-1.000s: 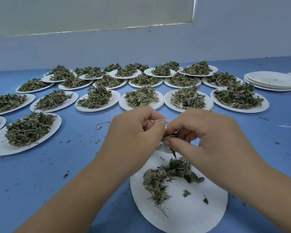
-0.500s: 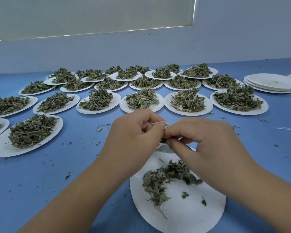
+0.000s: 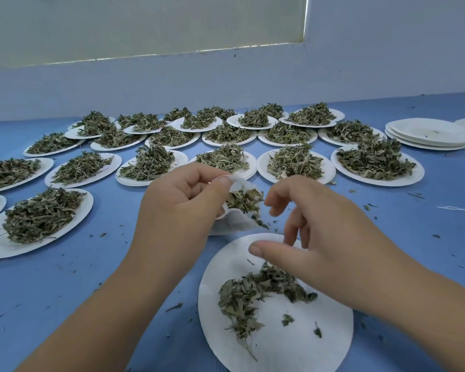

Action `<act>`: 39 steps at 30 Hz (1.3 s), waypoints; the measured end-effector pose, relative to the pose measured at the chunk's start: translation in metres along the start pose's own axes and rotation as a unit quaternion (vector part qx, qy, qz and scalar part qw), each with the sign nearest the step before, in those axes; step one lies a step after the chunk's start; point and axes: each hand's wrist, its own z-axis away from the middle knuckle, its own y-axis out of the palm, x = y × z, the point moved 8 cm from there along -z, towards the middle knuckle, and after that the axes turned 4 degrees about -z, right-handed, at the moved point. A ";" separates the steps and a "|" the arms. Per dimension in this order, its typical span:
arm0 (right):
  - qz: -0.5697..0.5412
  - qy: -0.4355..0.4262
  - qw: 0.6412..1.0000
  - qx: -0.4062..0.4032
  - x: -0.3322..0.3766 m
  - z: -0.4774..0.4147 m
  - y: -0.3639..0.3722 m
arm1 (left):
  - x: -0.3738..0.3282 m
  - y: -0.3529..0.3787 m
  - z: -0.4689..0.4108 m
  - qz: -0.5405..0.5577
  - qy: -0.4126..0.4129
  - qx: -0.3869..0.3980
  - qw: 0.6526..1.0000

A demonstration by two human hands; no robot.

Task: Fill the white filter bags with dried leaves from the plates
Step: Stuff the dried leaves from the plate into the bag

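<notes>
Your left grip [image 3: 180, 208] pinches the white filter bag [image 3: 236, 224] open so your empty, relaxed right grip [image 3: 320, 232] can load dried green leaves [image 3: 253, 294] off the round white plate [image 3: 320, 345]

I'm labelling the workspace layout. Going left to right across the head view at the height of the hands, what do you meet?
In order: heaped plate of dried leaves → left hand → white filter bag that it pinches → right hand → white thread at the right edge.
</notes>
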 end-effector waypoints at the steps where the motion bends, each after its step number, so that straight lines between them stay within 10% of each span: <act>1: -0.008 -0.006 1.000 -0.015 0.002 0.000 -0.001 | 0.000 0.000 0.000 0.007 -0.002 -0.001 1.000; 39: 0.079 -0.108 0.972 -0.192 0.021 0.008 -0.023 | -0.020 0.011 0.016 -0.118 0.105 -0.003 0.988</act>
